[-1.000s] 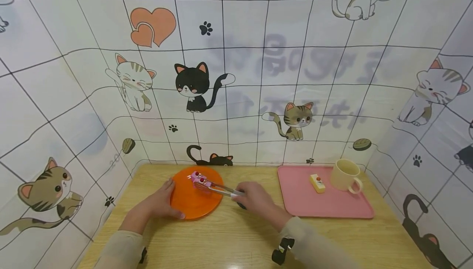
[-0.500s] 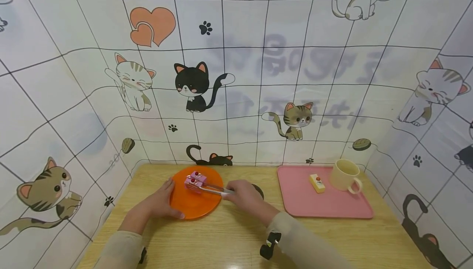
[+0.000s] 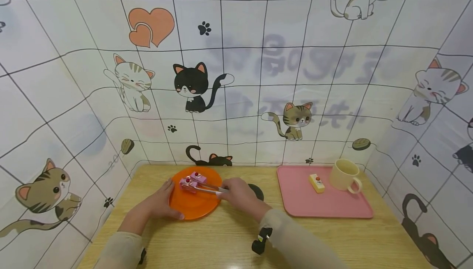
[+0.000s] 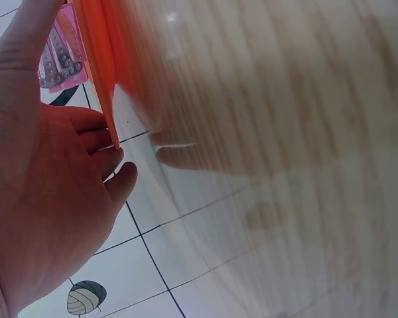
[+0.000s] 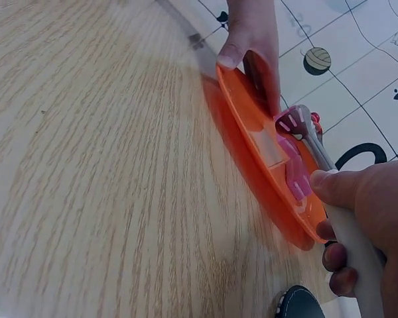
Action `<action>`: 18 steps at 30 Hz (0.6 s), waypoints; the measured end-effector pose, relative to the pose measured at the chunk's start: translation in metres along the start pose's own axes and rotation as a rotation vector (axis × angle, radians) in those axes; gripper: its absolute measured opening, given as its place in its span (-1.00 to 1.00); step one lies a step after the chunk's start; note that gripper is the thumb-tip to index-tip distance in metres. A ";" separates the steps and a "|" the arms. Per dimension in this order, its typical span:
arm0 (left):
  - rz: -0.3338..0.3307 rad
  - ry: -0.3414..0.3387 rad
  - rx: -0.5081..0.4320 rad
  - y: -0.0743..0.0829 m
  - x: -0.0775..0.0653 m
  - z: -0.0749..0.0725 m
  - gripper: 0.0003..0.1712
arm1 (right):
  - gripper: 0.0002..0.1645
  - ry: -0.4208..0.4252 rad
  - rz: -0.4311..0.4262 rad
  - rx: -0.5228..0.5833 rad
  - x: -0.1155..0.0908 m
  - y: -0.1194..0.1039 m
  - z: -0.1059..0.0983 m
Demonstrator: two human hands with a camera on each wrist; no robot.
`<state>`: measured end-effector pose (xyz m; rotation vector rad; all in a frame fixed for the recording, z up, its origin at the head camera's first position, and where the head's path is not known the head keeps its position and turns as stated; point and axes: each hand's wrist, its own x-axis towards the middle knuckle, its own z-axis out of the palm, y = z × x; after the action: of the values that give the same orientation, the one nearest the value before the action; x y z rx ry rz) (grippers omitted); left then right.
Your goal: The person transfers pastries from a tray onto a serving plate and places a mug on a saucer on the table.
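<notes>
An orange plate point(image 3: 202, 209) lies at the left of the table, and my left hand point(image 3: 157, 203) grips its near-left rim, thumb at the front and fingers along the left side. My right hand point(image 3: 240, 197) holds metal tongs point(image 3: 210, 190) with a pale handle point(image 5: 353, 248). The tongs' tips are at a pink toy cake slice point(image 3: 187, 183) with a red cherry, over the plate's left half. Beside it sits a second pink toy cake slice point(image 3: 198, 177). Whether the first slice touches the plate is hard to tell.
A pink tray point(image 3: 325, 210) lies at the right. On it are a yellow toy cake slice point(image 3: 317, 183) and a cream mug point(image 3: 341, 174). A dark round flat thing point(image 3: 257, 192) lies just beyond my right hand. Cat-printed sheeting point(image 3: 244, 96) surrounds the table.
My right hand has moved left with the tongs, carrying one pink cake slice from the front of the other slice to its left. The left hand stays on the plate's rim.
</notes>
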<state>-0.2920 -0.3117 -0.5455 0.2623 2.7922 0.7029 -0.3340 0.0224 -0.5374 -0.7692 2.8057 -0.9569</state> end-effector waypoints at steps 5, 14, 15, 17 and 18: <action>0.007 0.002 -0.002 -0.002 0.001 0.002 0.68 | -0.81 -0.003 0.025 0.006 0.004 0.000 0.004; 0.009 0.005 -0.001 -0.002 0.001 0.001 0.68 | -0.81 -0.019 0.041 0.008 0.013 -0.002 0.010; 0.010 0.007 -0.002 -0.002 0.001 0.001 0.68 | -0.81 -0.019 0.040 0.007 0.014 -0.003 0.010; 0.011 0.008 -0.004 -0.003 0.001 0.002 0.69 | -0.81 -0.022 0.031 -0.007 0.015 -0.004 0.011; 0.012 0.010 -0.004 -0.003 0.001 0.002 0.69 | -0.82 -0.024 0.031 -0.015 0.016 -0.004 0.012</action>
<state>-0.2929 -0.3135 -0.5489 0.2765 2.8006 0.7139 -0.3431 0.0054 -0.5428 -0.7311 2.7989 -0.9159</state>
